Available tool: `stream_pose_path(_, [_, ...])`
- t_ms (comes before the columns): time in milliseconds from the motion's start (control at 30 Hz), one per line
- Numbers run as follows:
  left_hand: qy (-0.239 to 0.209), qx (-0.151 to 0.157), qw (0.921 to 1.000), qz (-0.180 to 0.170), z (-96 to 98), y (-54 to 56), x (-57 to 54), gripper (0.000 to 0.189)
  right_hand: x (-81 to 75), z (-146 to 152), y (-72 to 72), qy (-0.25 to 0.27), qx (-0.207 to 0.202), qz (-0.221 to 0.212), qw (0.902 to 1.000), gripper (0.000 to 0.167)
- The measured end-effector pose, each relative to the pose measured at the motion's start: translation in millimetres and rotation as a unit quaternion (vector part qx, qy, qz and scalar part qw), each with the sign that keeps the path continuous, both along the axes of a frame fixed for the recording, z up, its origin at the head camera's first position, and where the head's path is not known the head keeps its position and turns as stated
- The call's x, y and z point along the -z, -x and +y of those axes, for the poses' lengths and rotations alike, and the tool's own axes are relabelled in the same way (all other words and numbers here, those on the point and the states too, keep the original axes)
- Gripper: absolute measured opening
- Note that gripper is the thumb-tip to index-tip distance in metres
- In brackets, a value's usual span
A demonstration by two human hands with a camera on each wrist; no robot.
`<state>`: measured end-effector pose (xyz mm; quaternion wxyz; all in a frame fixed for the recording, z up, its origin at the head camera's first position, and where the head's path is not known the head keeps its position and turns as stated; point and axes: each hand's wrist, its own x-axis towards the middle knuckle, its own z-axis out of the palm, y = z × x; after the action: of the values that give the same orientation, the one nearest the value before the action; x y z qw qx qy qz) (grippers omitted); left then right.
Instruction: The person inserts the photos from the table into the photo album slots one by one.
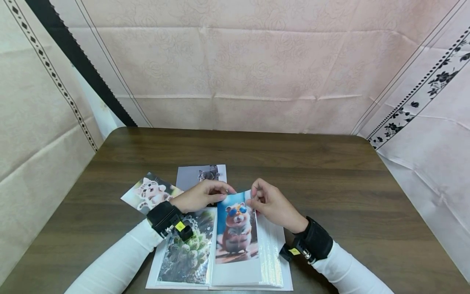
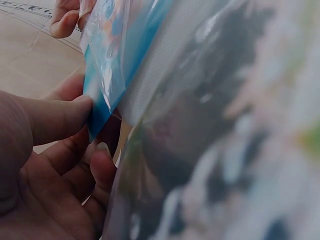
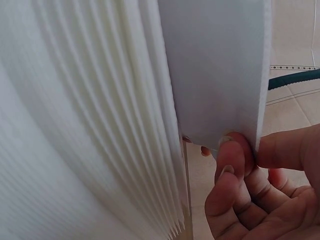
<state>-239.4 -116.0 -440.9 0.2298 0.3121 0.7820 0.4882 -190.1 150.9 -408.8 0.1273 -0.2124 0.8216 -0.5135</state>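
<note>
A photo album (image 1: pixel 235 275) lies spread on the table, with a picture of a green plant in splashing water (image 1: pixel 187 249) on its left page. On the right page is a photo of a hamster in sunglasses (image 1: pixel 236 228), its lower part flat and its top edge raised. My left hand (image 1: pixel 202 196) pinches the photo's upper left corner. In the left wrist view, glossy clear film (image 2: pixel 112 65) covers part of the blue photo (image 2: pixel 102 112). My right hand (image 1: pixel 273 204) pinches near the upper right corner. The right wrist view shows its fingers gripping a white sheet (image 3: pixel 215 65).
A white kitten photo (image 1: pixel 152 192) lies tilted left of the album, partly behind the left hand. Behind the album is a grey photo with a cat (image 1: pixel 191 173), partly covered. The wooden table (image 1: pixel 330 171) ends at a cloth backdrop (image 1: pixel 238 73).
</note>
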Motion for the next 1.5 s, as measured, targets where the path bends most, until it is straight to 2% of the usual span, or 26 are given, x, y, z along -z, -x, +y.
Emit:
stream_pose_path(300, [-0.012,0.035,0.9990,-0.024,-0.6,-0.4,-0.4,0.032,0.9,-0.4,0.8,-0.002,0.000,-0.004,1.0000,0.017])
stream_pose_path(467, [-0.009,0.044,0.9982,-0.040,1.2,-2.3,-1.4,0.036,1.8,-0.7,1.1,-0.003,0.002,-0.003,1.0000,0.016])
stream_pose_path(800, [-0.002,0.037,0.9988,-0.031,1.7,-2.6,0.4,0.031,1.1,-1.5,0.8,-0.002,-0.002,0.000,1.0000,0.017])
stream_pose_path(1500, [-0.014,0.063,0.9979,-0.009,3.8,-6.1,-3.2,0.028,3.8,-1.4,-0.2,0.001,-0.005,0.007,1.0000,0.016])
